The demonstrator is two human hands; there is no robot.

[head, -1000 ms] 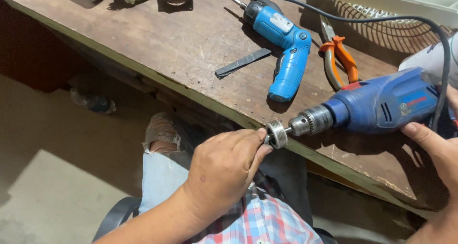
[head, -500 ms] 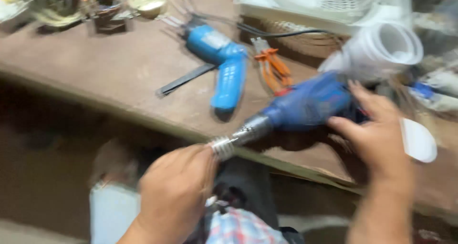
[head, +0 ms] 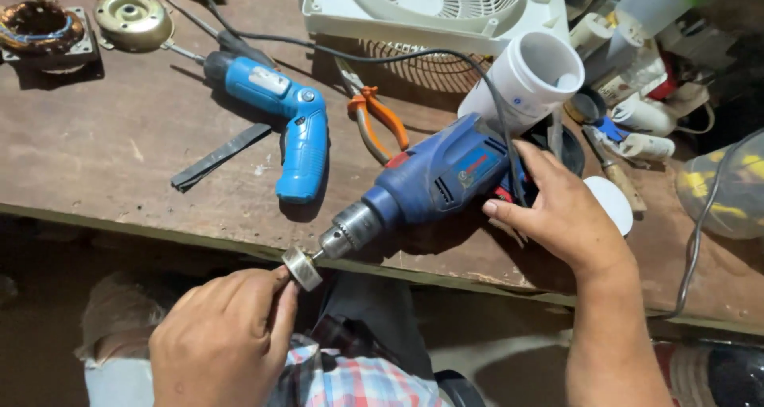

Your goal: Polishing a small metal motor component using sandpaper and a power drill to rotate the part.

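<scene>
Standing by: a worn brown wooden workbench (head: 119, 160), scuffed and stained, its front edge running across in front of the seated person.
Room: dim below the bench; a bare pale floor shows at lower left.
Bench clutter: a light-blue cordless screwdriver (head: 290, 120) lying on its side, orange-handled pliers (head: 380, 120) just beside it, a flat dark file (head: 220, 156), a white fan housing (head: 434, 5) at the back, a white plastic pipe (head: 525, 81) tilted behind the drill, a copper-wound motor stator (head: 40, 29) and a brass-coloured round cap (head: 134, 19) at far left.
Drill: a dark-blue corded drill (head: 442, 176) lies on the bench, chuck pointing off the front edge.
Right hand (head: 569, 216): closed loosely round the drill's rear grip.
Left hand (head: 227, 335): fingers pinched tight on a small metal disc (head: 302, 268) fixed at the chuck's tip, just past the bench edge.
Change: since the earlier frame the view has swung left and sharpened; both hands stay where they were, on disc and drill.
</scene>
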